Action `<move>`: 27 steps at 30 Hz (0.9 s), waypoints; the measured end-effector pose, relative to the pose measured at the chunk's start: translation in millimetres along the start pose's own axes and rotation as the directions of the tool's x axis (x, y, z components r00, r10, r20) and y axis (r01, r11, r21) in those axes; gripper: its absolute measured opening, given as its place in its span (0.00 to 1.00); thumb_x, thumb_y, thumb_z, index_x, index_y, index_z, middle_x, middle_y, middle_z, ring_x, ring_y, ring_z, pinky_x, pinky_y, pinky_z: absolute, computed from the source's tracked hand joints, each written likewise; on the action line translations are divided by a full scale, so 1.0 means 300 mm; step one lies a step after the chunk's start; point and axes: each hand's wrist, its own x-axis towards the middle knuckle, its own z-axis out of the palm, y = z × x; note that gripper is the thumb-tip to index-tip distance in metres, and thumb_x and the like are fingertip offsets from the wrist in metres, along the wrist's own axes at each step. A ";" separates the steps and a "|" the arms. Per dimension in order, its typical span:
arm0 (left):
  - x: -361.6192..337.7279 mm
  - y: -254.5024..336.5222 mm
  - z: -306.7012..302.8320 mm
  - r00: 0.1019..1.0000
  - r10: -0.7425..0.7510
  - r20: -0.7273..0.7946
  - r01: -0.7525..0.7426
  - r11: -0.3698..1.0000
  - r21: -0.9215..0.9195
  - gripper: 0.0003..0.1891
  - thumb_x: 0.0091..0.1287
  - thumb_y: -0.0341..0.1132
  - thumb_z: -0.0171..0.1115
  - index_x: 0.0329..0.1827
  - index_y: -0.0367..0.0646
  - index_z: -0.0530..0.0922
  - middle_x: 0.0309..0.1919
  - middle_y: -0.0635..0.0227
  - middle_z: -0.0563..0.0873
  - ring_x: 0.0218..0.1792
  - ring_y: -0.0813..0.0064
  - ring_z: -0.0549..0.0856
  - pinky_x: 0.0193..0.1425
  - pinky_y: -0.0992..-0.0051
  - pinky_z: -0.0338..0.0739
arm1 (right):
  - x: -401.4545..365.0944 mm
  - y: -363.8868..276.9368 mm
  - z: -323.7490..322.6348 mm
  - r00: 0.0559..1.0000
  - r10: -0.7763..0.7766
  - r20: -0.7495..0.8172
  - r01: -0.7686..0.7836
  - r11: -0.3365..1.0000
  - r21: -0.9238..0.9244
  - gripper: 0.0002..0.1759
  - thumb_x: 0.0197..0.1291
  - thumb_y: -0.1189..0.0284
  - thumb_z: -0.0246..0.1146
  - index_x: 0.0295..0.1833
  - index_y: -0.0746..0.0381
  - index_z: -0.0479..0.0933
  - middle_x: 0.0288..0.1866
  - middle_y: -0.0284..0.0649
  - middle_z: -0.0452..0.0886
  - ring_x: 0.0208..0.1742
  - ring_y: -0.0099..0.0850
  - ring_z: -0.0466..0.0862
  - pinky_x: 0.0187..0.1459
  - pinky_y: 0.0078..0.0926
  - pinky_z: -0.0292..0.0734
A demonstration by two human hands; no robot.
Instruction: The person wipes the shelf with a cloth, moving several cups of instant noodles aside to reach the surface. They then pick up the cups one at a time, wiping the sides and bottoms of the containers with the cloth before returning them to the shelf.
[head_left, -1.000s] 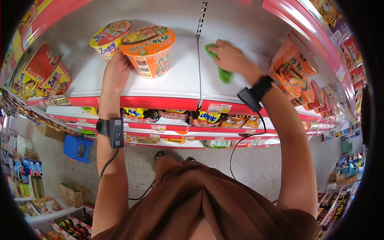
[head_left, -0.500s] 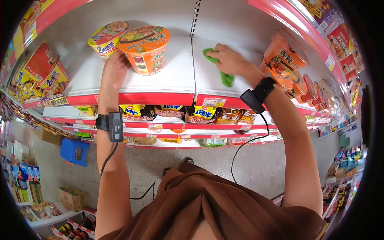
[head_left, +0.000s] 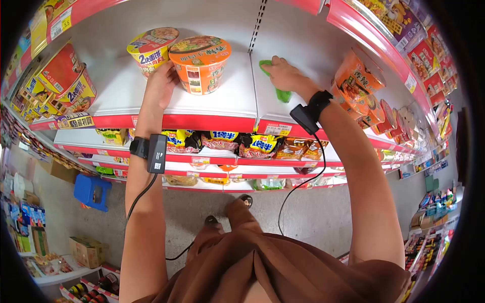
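Right hand is up on the white shelf, fingers curled together and clamped down on a green cloth; the cloth lies flat on the right shelf panel just past the centre seam, one end poking out under the wrist and a bit showing at the fingertips. Left hand is spread, not gripping: palm and fingers rest against the foot of the orange cup, with the yellow cup just behind it, both upright on the left panel and touching each other. More orange cups are stacked tilted at the far right of the shelf, near the cloth but apart from it. Bare white surface shows around the cloth and in front of the two cups; no dirt or wet streak can be made out, so how much is wiped cannot be told. Judgement: wiping looks mid-way, with the cloth on the cleared right panel, while the left panel under the two cups and the spot under the right stack look not yet reached. Wrist trackers on both arms, packets on the shelf below
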 end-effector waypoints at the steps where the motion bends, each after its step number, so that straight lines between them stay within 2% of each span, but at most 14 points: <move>1: -0.004 -0.006 -0.005 1.000 0.007 -0.003 -0.007 1.000 -0.008 0.15 0.73 0.38 0.52 0.57 0.39 0.74 0.50 0.62 0.81 0.53 0.67 0.79 0.61 0.65 0.72 | 0.029 0.003 -0.002 0.999 0.021 0.031 -0.021 1.000 0.005 0.27 0.59 0.78 0.49 0.65 0.56 0.72 0.54 0.51 0.71 0.58 0.48 0.73 0.60 0.42 0.71; 4: 0.003 0.002 0.004 0.999 0.025 0.042 -0.025 1.000 0.014 0.17 0.73 0.39 0.51 0.57 0.38 0.74 0.51 0.61 0.81 0.54 0.67 0.79 0.62 0.66 0.72 | 0.115 0.018 -0.011 0.998 0.026 0.062 -0.025 1.000 -0.013 0.29 0.57 0.79 0.49 0.66 0.56 0.71 0.55 0.52 0.71 0.58 0.49 0.73 0.60 0.41 0.71; 6: 0.000 -0.001 0.010 0.999 0.013 -0.032 -0.015 0.999 -0.048 0.13 0.72 0.37 0.53 0.53 0.39 0.77 0.47 0.64 0.82 0.48 0.71 0.80 0.56 0.69 0.74 | 0.160 0.034 -0.001 0.998 0.015 0.068 -0.013 1.000 -0.021 0.30 0.57 0.79 0.49 0.67 0.56 0.71 0.55 0.53 0.71 0.58 0.49 0.73 0.60 0.41 0.71; 8: 0.006 0.007 -0.001 1.000 0.027 0.009 -0.026 1.000 -0.014 0.15 0.72 0.39 0.53 0.55 0.38 0.76 0.50 0.62 0.81 0.51 0.69 0.80 0.59 0.67 0.73 | 0.187 0.047 0.033 0.999 -0.002 -0.041 0.003 0.999 0.034 0.23 0.53 0.77 0.54 0.57 0.60 0.75 0.53 0.56 0.74 0.56 0.53 0.75 0.58 0.45 0.73; 9: -0.008 -0.003 -0.007 0.998 0.034 0.052 -0.035 0.999 0.014 0.18 0.72 0.41 0.52 0.57 0.37 0.74 0.52 0.60 0.81 0.54 0.67 0.79 0.62 0.65 0.72 | 0.162 0.039 0.036 1.000 -0.005 -0.024 0.006 0.999 0.037 0.23 0.53 0.77 0.54 0.57 0.60 0.75 0.53 0.56 0.74 0.56 0.53 0.75 0.58 0.45 0.73; 13: -0.018 0.010 0.020 0.999 0.037 0.005 -0.037 0.999 -0.009 0.18 0.72 0.40 0.54 0.57 0.37 0.74 0.52 0.60 0.81 0.54 0.68 0.79 0.62 0.65 0.72 | 0.055 0.037 0.001 0.998 -0.051 0.029 0.051 0.999 -0.006 0.20 0.51 0.79 0.54 0.52 0.61 0.76 0.51 0.55 0.74 0.57 0.52 0.76 0.55 0.47 0.74; 15: -0.028 0.012 0.033 0.999 0.036 -0.037 -0.039 0.997 -0.066 0.13 0.71 0.36 0.55 0.53 0.38 0.77 0.46 0.64 0.83 0.49 0.71 0.81 0.56 0.69 0.75 | -0.039 0.025 -0.028 0.991 -0.110 0.070 0.107 0.993 0.049 0.19 0.52 0.79 0.54 0.52 0.61 0.76 0.52 0.54 0.73 0.56 0.51 0.76 0.54 0.47 0.75; 18: -0.006 -0.004 0.003 0.999 0.035 0.008 -0.034 0.998 -0.053 0.13 0.71 0.36 0.56 0.53 0.38 0.77 0.47 0.64 0.83 0.50 0.71 0.81 0.57 0.69 0.75 | -0.048 0.017 -0.035 0.991 -0.111 0.072 0.109 0.994 0.027 0.20 0.53 0.80 0.53 0.53 0.61 0.76 0.53 0.54 0.73 0.56 0.51 0.76 0.54 0.46 0.76; 22: -0.016 -0.002 0.019 0.999 0.039 -0.023 -0.040 0.999 -0.029 0.13 0.71 0.36 0.56 0.53 0.37 0.77 0.47 0.64 0.83 0.50 0.70 0.81 0.57 0.68 0.75 | 0.113 0.038 -0.015 0.994 -0.079 0.069 0.080 0.997 -0.011 0.21 0.53 0.80 0.53 0.54 0.61 0.76 0.52 0.54 0.73 0.57 0.52 0.76 0.55 0.46 0.75; 24: -0.013 0.001 0.017 0.999 0.038 -0.037 -0.039 0.999 -0.025 0.13 0.71 0.36 0.56 0.52 0.37 0.78 0.46 0.64 0.83 0.49 0.70 0.81 0.58 0.68 0.75 | 0.174 0.044 -0.010 0.997 -0.052 0.059 0.051 0.999 0.019 0.28 0.54 0.82 0.50 0.63 0.57 0.73 0.51 0.52 0.71 0.56 0.49 0.74 0.55 0.40 0.72; 27: -0.010 0.003 0.015 0.999 0.029 -0.040 -0.030 0.999 -0.016 0.13 0.71 0.36 0.56 0.51 0.37 0.78 0.47 0.63 0.83 0.48 0.71 0.81 0.57 0.68 0.75 | 0.149 0.050 0.010 0.998 -0.043 0.042 0.041 0.998 0.040 0.30 0.54 0.82 0.50 0.64 0.57 0.72 0.50 0.52 0.71 0.57 0.48 0.73 0.57 0.39 0.71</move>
